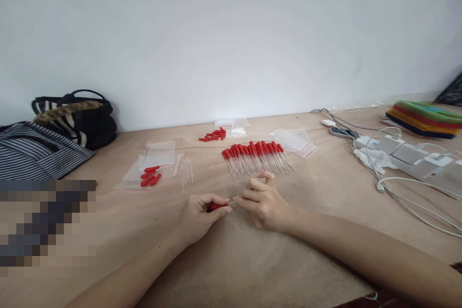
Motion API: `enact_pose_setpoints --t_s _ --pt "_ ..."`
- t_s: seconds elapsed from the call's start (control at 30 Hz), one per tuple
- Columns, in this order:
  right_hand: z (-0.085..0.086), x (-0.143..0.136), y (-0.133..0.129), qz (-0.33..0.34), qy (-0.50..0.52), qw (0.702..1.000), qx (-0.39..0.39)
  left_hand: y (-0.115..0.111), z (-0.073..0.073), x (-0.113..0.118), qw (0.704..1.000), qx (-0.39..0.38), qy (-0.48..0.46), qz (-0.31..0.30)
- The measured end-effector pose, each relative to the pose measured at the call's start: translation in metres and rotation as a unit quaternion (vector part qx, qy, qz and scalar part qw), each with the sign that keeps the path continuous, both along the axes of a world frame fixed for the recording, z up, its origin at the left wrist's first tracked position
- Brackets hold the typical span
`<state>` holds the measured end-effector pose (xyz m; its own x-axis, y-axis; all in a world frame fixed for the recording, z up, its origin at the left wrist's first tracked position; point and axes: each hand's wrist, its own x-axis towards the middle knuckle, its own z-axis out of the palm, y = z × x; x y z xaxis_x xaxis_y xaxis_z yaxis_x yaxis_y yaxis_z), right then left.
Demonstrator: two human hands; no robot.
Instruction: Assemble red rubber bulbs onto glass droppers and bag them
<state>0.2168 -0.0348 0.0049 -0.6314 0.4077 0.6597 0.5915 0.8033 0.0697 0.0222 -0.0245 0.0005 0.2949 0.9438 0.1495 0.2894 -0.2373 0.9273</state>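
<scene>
Nearby, bag point(130, 180) (clear), red bulbs point(155, 179) atop, dropper point(218, 206) between hands point(198, 216)

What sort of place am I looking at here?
Probably a makeshift workspace, perhaps in a home: a covered table against a plain wall, with red-topped droppers laid in a row, a black bag at the left and white chargers at the right.

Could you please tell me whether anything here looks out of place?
Mildly, yes: at right, a crumpled white wad lies among chargers and straggling cables, untidy compared with the neat row of red-topped droppers.
</scene>
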Motion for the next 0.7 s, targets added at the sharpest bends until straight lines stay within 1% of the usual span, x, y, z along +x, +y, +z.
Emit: enact_pose_setpoints --t_s 0.07,0.17,0.3,0.43,0.57,0.7 --pt "-0.001 -0.004 -0.001 -0.001 0.005 1.0 -0.003 0.0 0.001 0.0 1.0 0.007 0.018 -0.006" --pt "-0.001 -0.007 -0.001 -0.002 0.041 0.999 -0.019 0.001 -0.001 0.0 1.0 0.005 0.027 -0.008" --pt "0.0 -0.001 0.006 -0.011 0.08 0.996 -0.048 0.003 -0.002 -0.002 1.0 -0.015 -0.013 -0.001" --pt "0.002 0.009 0.01 -0.026 0.075 0.993 -0.082 0.005 -0.001 -0.004 0.999 -0.022 -0.044 0.015" --pt "0.002 0.01 0.009 -0.027 0.082 0.993 -0.078 0.006 -0.003 -0.003 0.999 -0.009 -0.037 0.015" --pt "-0.002 0.003 0.007 -0.03 0.103 0.991 -0.076 0.004 -0.005 0.0 0.997 -0.014 -0.058 0.041"
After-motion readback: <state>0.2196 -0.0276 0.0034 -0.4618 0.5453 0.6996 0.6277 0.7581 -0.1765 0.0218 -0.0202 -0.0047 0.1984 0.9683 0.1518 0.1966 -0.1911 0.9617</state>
